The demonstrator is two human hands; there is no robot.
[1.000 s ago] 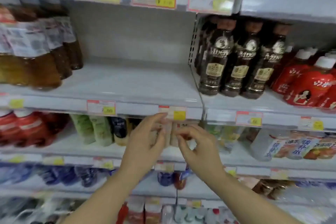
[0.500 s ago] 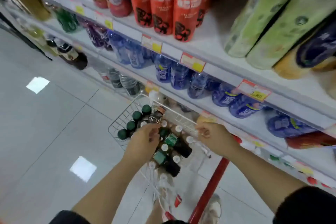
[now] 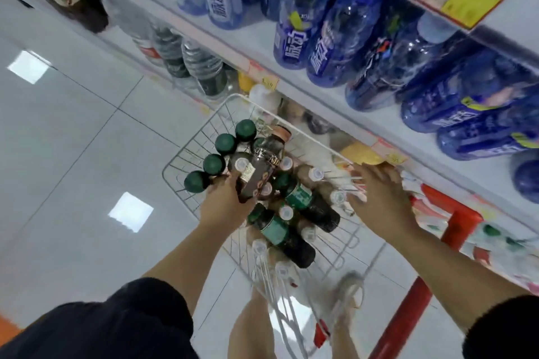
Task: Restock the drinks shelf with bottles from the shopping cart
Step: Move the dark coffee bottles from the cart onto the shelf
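A white wire shopping cart (image 3: 180, 160) stands below me against the shelving, filled with several bottles. My left hand (image 3: 226, 205) grips a dark brown bottle (image 3: 262, 166) with a copper cap, raised a little above the others in the cart. Several upright green-capped bottles (image 3: 224, 143) stand at the cart's far left. Two dark bottles with green labels (image 3: 303, 201) lie on their sides in the middle, among white-capped ones. My right hand (image 3: 379, 201) hovers over the cart's right rim with fingers spread, holding nothing.
The drinks shelf (image 3: 320, 87) runs along the right, lined with blue bottles (image 3: 329, 46) and price tags. Clear water bottles (image 3: 201, 67) stand on a lower shelf. A red post (image 3: 408, 309) rises by the cart. Grey tiled floor (image 3: 73, 140) lies to the left.
My view swung from the upper shelves down to the cart. My left hand closed round the dark brown bottle and raised it. My right hand opened near the cart's rim.
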